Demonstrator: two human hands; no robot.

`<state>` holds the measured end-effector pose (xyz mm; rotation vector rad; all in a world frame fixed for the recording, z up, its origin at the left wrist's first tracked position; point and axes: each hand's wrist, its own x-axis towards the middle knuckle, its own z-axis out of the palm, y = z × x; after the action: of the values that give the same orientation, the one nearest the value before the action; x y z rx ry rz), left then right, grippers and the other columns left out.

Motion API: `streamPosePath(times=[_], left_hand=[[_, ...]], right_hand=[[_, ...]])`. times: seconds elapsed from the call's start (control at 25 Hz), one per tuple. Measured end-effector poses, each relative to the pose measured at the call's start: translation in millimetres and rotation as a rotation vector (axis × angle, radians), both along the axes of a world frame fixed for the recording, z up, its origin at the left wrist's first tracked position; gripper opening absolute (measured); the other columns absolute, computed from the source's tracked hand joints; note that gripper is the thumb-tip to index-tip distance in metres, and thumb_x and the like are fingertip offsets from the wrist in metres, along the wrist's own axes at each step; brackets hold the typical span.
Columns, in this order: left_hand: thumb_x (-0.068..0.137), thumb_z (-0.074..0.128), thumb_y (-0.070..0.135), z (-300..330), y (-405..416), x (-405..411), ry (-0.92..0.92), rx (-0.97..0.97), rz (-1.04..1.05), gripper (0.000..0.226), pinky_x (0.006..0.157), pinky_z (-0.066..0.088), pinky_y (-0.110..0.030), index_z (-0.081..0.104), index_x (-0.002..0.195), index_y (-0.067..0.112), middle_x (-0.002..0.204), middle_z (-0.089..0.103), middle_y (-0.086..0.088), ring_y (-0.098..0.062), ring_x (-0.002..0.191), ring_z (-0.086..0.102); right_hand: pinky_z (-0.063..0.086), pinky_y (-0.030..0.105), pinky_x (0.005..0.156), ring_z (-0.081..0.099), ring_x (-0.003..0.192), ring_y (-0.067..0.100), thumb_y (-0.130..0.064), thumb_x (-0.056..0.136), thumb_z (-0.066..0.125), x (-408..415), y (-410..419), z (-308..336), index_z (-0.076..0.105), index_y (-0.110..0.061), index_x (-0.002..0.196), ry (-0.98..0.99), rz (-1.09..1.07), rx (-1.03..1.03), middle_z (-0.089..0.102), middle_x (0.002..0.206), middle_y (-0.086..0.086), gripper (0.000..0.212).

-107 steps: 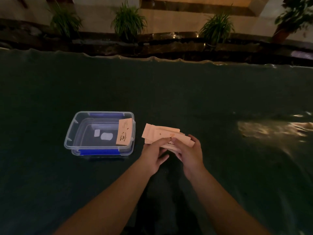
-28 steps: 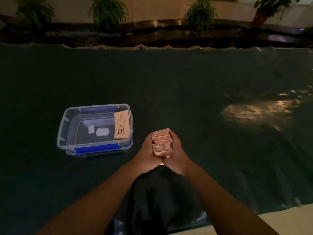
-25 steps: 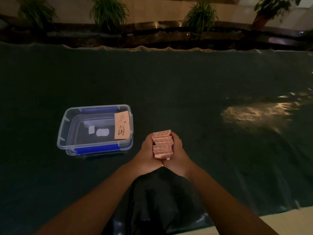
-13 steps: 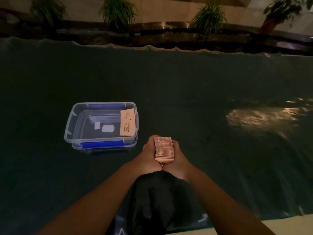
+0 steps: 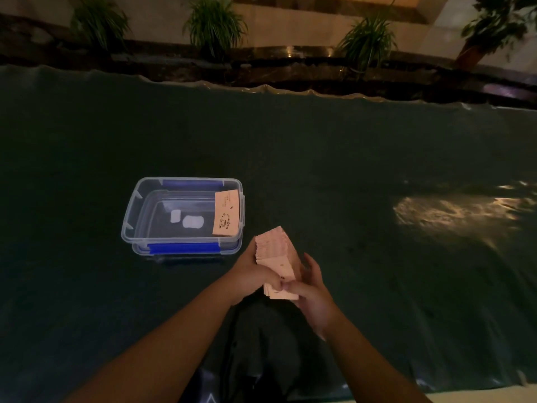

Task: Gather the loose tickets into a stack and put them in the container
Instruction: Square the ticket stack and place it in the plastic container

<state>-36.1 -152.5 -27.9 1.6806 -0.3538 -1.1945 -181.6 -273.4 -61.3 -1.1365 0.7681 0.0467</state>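
Observation:
A thick stack of pale pink tickets sits between my two hands, tilted so its top leans toward the container. My left hand grips the stack's left side and near end. My right hand holds the near right corner, its fingers partly spread along the side. The clear plastic container with blue clips stands on the dark cloth just left of and beyond my hands. One pink ticket leans against its right inner wall.
A dark green cloth covers the surface, wrinkled along its far edge. A bright patch of reflected light lies to the right. Potted plants and a dark ledge run behind the cloth. A pale strip shows at the bottom right.
The fanned tickets were squared into one stack held upright between both hands. Now the stack has tipped leftward toward the container and my right hand's fingers have loosened.

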Motion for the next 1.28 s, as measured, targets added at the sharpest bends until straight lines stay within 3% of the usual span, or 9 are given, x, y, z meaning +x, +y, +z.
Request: streamPosePath(times=[0.12,0.24,0.32,0.48,0.68,0.88,1.04,1.12,1.28], left_hand=[[0.054,0.081,-0.003,-0.5,3.2,-2.2,0.162,-0.054,0.051,0.102,0.103,0.054,-0.050,0.044,0.144,0.026,0.131,0.066,-0.006,-0.026,0.125,0.059],[0.060,0.085,0.000,-2.6,10.9,-1.1,0.247,-0.110,-0.010,0.093,0.095,0.059,-0.041,0.049,0.143,0.022,0.127,0.071,-0.007,-0.024,0.121,0.066],[0.059,0.091,0.009,-5.4,18.3,1.9,0.259,-0.117,-0.005,0.096,0.096,0.058,-0.044,0.046,0.142,0.025,0.129,0.071,-0.007,-0.024,0.122,0.066],[0.053,0.097,0.024,-12.8,38.1,11.6,-0.112,0.000,-0.068,0.096,0.105,0.052,-0.048,0.044,0.131,0.046,0.132,0.064,0.010,-0.007,0.121,0.062],[0.044,0.095,0.052,-28.1,53.3,8.4,-0.430,0.130,-0.173,0.095,0.107,0.039,-0.034,0.036,0.119,0.063,0.127,0.044,0.033,0.007,0.121,0.044],[0.046,0.089,0.061,-46.9,62.0,2.4,-0.590,0.280,-0.205,0.123,0.119,0.025,-0.053,0.025,0.150,0.043,0.152,0.037,0.010,-0.017,0.145,0.028],[0.050,0.083,0.073,-52.0,57.6,1.4,-0.636,0.356,-0.323,0.140,0.123,0.013,-0.056,0.004,0.159,0.035,0.167,0.019,-0.001,-0.024,0.153,0.014],[0.055,0.084,0.071,-53.0,54.4,-0.2,-0.663,0.377,-0.319,0.138,0.123,0.011,-0.053,0.003,0.159,0.033,0.167,0.016,-0.001,-0.023,0.154,0.011],[0.059,0.085,0.068,-53.2,55.0,-0.2,-0.717,0.345,-0.282,0.117,0.123,0.019,-0.050,0.024,0.152,0.032,0.159,0.029,0.000,-0.020,0.147,0.021]], right_hand=[[0.061,0.048,0.092,0.071,0.122,0.034,0.003,0.063,0.081,-0.4,9.9,1.2,0.041,-0.034,0.147,-0.076,-0.112,0.219,0.068,0.139,0.015,0.100],[0.061,0.049,0.096,0.072,0.121,0.030,0.005,0.069,0.074,-1.9,7.2,6.3,0.044,-0.026,0.147,-0.085,-0.082,0.088,0.074,0.131,0.010,0.089],[0.061,0.045,0.096,0.071,0.121,0.023,-0.008,0.066,0.081,-4.9,-0.2,10.3,0.044,-0.027,0.148,-0.080,-0.047,-0.046,0.072,0.133,0.005,0.092],[0.060,0.030,0.093,0.067,0.125,0.012,-0.012,0.057,0.081,-10.4,-13.9,14.9,0.035,-0.030,0.151,-0.073,0.093,-0.324,0.067,0.136,-0.002,0.106],[0.049,0.040,0.113,0.052,0.134,0.007,-0.034,0.065,0.081,-9.9,-11.0,16.7,0.008,-0.052,0.161,0.087,0.377,-0.677,0.046,0.149,-0.008,0.122],[0.032,0.057,0.121,0.026,0.152,0.033,-0.055,0.069,0.072,-13.5,-4.4,-10.2,-0.025,-0.069,0.147,0.254,0.558,-0.902,0.023,0.166,-0.001,0.125],[0.000,0.053,0.127,-0.004,0.161,0.027,-0.062,0.069,0.069,-15.6,-8.9,-28.4,-0.034,-0.060,0.148,0.270,0.603,-1.009,0.006,0.176,0.001,0.130],[-0.001,0.052,0.125,-0.004,0.161,0.029,-0.061,0.067,0.070,-13.0,-10.3,-31.6,-0.034,-0.062,0.146,0.269,0.583,-1.001,0.004,0.176,0.001,0.131],[0.004,0.054,0.126,0.001,0.159,0.034,-0.060,0.066,0.073,-11.5,-13.5,-34.1,-0.029,-0.061,0.151,0.278,0.545,-0.977,0.008,0.175,0.001,0.133]])
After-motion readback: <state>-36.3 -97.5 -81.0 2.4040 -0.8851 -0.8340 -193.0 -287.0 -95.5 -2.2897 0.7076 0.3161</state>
